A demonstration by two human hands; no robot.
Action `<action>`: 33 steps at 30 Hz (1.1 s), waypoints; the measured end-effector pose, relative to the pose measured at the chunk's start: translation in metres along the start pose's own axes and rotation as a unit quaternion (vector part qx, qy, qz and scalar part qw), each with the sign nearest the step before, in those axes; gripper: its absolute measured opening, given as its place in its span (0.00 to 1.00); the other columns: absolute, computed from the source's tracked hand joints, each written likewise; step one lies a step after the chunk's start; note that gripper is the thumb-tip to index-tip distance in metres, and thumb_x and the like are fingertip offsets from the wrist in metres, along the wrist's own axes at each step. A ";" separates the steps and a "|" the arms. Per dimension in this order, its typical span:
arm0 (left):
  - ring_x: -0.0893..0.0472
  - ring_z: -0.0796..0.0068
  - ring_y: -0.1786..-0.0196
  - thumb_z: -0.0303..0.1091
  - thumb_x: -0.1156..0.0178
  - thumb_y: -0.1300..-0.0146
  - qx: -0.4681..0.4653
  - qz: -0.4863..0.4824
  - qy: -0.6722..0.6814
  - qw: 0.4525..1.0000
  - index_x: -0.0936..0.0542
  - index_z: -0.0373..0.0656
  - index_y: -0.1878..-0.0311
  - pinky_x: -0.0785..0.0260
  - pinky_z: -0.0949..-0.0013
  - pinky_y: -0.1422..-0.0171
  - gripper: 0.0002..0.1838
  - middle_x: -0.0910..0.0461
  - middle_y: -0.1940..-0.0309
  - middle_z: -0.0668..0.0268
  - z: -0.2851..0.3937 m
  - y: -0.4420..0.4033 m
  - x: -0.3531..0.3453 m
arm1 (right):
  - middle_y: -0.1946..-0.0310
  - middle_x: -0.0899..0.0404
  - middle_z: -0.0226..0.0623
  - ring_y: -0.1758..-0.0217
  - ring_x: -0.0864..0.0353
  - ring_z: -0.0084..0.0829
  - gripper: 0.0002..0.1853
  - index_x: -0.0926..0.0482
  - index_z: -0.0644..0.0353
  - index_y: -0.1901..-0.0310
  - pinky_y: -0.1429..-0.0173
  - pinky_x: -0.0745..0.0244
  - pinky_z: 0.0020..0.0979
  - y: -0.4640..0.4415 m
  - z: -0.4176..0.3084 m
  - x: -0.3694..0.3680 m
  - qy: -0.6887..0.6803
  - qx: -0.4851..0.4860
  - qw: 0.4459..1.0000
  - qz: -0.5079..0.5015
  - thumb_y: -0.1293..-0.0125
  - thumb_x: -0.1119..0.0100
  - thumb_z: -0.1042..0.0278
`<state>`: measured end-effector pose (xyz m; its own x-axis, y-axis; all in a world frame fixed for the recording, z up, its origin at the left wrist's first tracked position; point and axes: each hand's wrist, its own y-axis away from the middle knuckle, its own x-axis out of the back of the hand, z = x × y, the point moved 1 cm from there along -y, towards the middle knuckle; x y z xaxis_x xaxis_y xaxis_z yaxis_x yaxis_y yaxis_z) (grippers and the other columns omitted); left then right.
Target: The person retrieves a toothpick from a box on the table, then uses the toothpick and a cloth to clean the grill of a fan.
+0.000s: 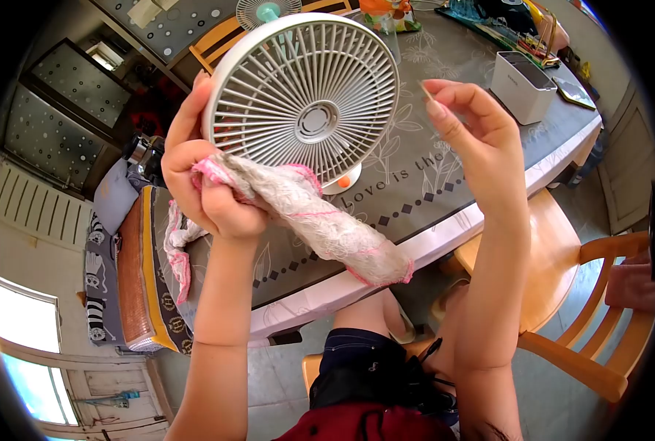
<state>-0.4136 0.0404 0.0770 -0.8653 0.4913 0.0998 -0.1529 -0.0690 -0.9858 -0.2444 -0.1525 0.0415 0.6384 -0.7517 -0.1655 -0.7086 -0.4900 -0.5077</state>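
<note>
My left hand (pixel 213 173) grips the left rim of a round white fan grille (pixel 317 121), its face turned toward me. The same hand clutches a damp-looking white cloth with pink edges (pixel 327 220), which hangs across the grille's lower edge toward the right. To the right of the grille, my right hand (pixel 478 128) is raised, thumb and index finger pinched on a tiny thin thing I cannot make out. A white base with an orange spot (pixel 344 181) shows partly below the grille; whether the two are joined is hidden.
Under my hands is a grey patterned table (pixel 415 213). A second fan part with a teal hub (pixel 268 12) lies at the back. A white box (pixel 522 87) and phone (pixel 573 92) stand at right. A wooden chair (pixel 544 257) is near right; another cloth (pixel 177 250) hangs at left.
</note>
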 end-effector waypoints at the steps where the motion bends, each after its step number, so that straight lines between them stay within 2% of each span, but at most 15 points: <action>1: 0.30 0.43 0.33 0.32 0.63 0.41 0.007 -0.006 0.010 1.000 0.37 0.38 0.62 0.33 0.47 0.29 0.09 0.31 0.38 0.36 -0.001 -0.001 0.004 | 0.59 0.19 0.32 0.62 0.26 0.12 0.07 0.20 0.65 0.60 0.60 0.31 0.16 0.001 0.001 -0.002 -0.001 0.000 1.000 0.001 0.35 0.34 0.71; 4: 0.29 0.40 0.34 0.32 0.63 0.42 0.021 -0.002 0.050 0.999 0.36 0.39 0.63 0.32 0.45 0.30 0.08 0.29 0.40 0.35 0.000 -0.008 0.008 | 0.48 0.20 0.40 0.56 0.23 0.15 0.06 0.21 0.67 0.61 0.56 0.28 0.19 0.005 -0.001 -0.012 -0.048 -0.011 0.996 -0.076 0.35 0.35 0.74; 7: 0.28 0.40 0.34 0.32 0.63 0.42 0.020 0.001 0.089 0.996 0.36 0.40 0.63 0.32 0.45 0.30 0.08 0.27 0.42 0.36 -0.003 -0.009 0.011 | 0.50 0.19 0.40 0.56 0.22 0.16 0.06 0.21 0.67 0.61 0.56 0.27 0.20 0.007 -0.002 -0.018 -0.017 -0.017 0.998 -0.062 0.35 0.35 0.75; 8: 0.27 0.39 0.36 0.30 0.61 0.44 0.028 0.020 0.115 0.993 0.36 0.37 0.64 0.33 0.44 0.30 0.08 0.26 0.44 0.34 -0.003 -0.009 0.012 | 0.50 0.19 0.40 0.56 0.22 0.16 0.06 0.21 0.67 0.61 0.56 0.27 0.20 0.008 -0.003 -0.019 -0.017 -0.014 0.998 -0.065 0.35 0.35 0.75; 11: 0.24 0.39 0.40 0.29 0.60 0.45 0.034 0.053 0.131 0.989 0.36 0.35 0.64 0.33 0.44 0.32 0.08 0.23 0.49 0.32 -0.005 -0.014 0.017 | 0.56 0.17 0.40 0.57 0.21 0.17 0.06 0.21 0.68 0.61 0.57 0.26 0.20 0.010 -0.008 -0.021 -0.004 -0.009 0.998 -0.063 0.36 0.35 0.75; 13: 0.23 0.39 0.41 0.29 0.60 0.45 0.086 0.078 0.167 0.979 0.37 0.35 0.63 0.31 0.45 0.33 0.08 0.23 0.50 0.33 -0.004 -0.015 0.019 | 0.61 0.16 0.37 0.59 0.22 0.16 0.06 0.21 0.67 0.62 0.59 0.27 0.20 0.010 -0.012 -0.022 -0.015 -0.019 0.999 -0.033 0.36 0.34 0.75; 14: 0.23 0.40 0.42 0.28 0.61 0.45 0.075 0.091 0.164 0.979 0.36 0.35 0.63 0.30 0.46 0.34 0.08 0.23 0.50 0.33 -0.004 -0.015 0.017 | 0.64 0.17 0.32 0.63 0.23 0.15 0.06 0.20 0.66 0.62 0.63 0.29 0.19 0.010 -0.017 -0.022 0.024 -0.036 0.999 -0.011 0.37 0.33 0.75; 15: 0.22 0.41 0.42 0.27 0.60 0.45 0.061 0.079 0.155 0.983 0.36 0.34 0.62 0.30 0.46 0.34 0.08 0.23 0.50 0.33 -0.007 -0.014 0.019 | 0.64 0.17 0.32 0.63 0.23 0.15 0.06 0.20 0.66 0.62 0.63 0.29 0.19 0.011 -0.020 -0.025 0.029 -0.031 0.999 -0.021 0.37 0.33 0.75; 17: 0.22 0.42 0.42 0.26 0.60 0.45 0.041 0.067 0.106 0.991 0.36 0.33 0.62 0.31 0.48 0.33 0.08 0.23 0.49 0.33 -0.002 -0.013 0.016 | 0.68 0.19 0.29 0.68 0.26 0.15 0.05 0.19 0.64 0.64 0.66 0.32 0.19 0.014 -0.027 -0.033 0.112 0.055 0.990 0.065 0.39 0.32 0.75; 18: 0.22 0.43 0.43 0.25 0.59 0.45 0.032 0.071 0.102 0.992 0.36 0.32 0.63 0.31 0.48 0.33 0.08 0.23 0.49 0.34 -0.002 -0.011 0.014 | 0.72 0.22 0.28 0.72 0.27 0.17 0.05 0.18 0.62 0.66 0.70 0.35 0.19 0.015 -0.032 -0.039 0.156 0.111 0.979 0.074 0.42 0.30 0.77; 19: 0.25 0.39 0.38 0.30 0.63 0.38 0.038 0.027 0.047 0.998 0.38 0.37 0.62 0.35 0.44 0.30 0.07 0.26 0.45 0.34 0.001 -0.010 0.016 | 0.72 0.22 0.28 0.72 0.27 0.17 0.05 0.18 0.62 0.66 0.70 0.35 0.19 0.018 -0.038 -0.046 0.158 0.116 0.978 0.066 0.42 0.30 0.77; 22: 0.25 0.39 0.39 0.30 0.62 0.40 0.017 0.018 0.024 0.999 0.38 0.36 0.62 0.34 0.45 0.31 0.07 0.26 0.45 0.34 0.005 -0.011 0.012 | 0.74 0.23 0.30 0.75 0.26 0.19 0.08 0.18 0.61 0.67 0.74 0.35 0.19 0.025 -0.046 -0.071 0.163 0.206 0.964 0.046 0.48 0.28 0.80; 24: 0.21 0.45 0.43 0.24 0.58 0.47 -0.012 0.059 0.088 0.994 0.33 0.31 0.65 0.30 0.51 0.34 0.08 0.23 0.49 0.35 0.004 -0.012 0.008 | 0.75 0.23 0.30 0.79 0.27 0.19 0.08 0.18 0.60 0.68 0.77 0.35 0.21 0.026 -0.045 -0.083 0.165 0.189 0.967 0.039 0.47 0.28 0.80; 29: 0.22 0.46 0.42 0.24 0.58 0.47 0.001 0.061 0.100 0.993 0.33 0.30 0.64 0.31 0.52 0.34 0.09 0.23 0.49 0.36 0.007 -0.011 0.010 | 0.79 0.25 0.29 0.82 0.28 0.18 0.07 0.18 0.59 0.68 0.78 0.36 0.21 0.021 -0.044 -0.089 0.193 0.151 0.969 0.015 0.47 0.28 0.78; 33: 0.22 0.46 0.42 0.24 0.57 0.46 -0.001 0.055 0.114 0.992 0.32 0.30 0.63 0.31 0.53 0.34 0.09 0.23 0.49 0.36 0.003 -0.011 0.011 | 0.84 0.28 0.30 0.83 0.27 0.22 0.06 0.18 0.59 0.66 0.78 0.35 0.25 0.012 -0.050 -0.089 0.246 0.148 0.957 -0.041 0.45 0.31 0.76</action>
<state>-0.4224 0.0442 0.0892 -0.7461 0.6646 -0.0407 -0.0633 -0.1317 -0.9893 -0.3246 -0.1135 0.0920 0.4185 -0.8685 0.2657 -0.4996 -0.4644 -0.7312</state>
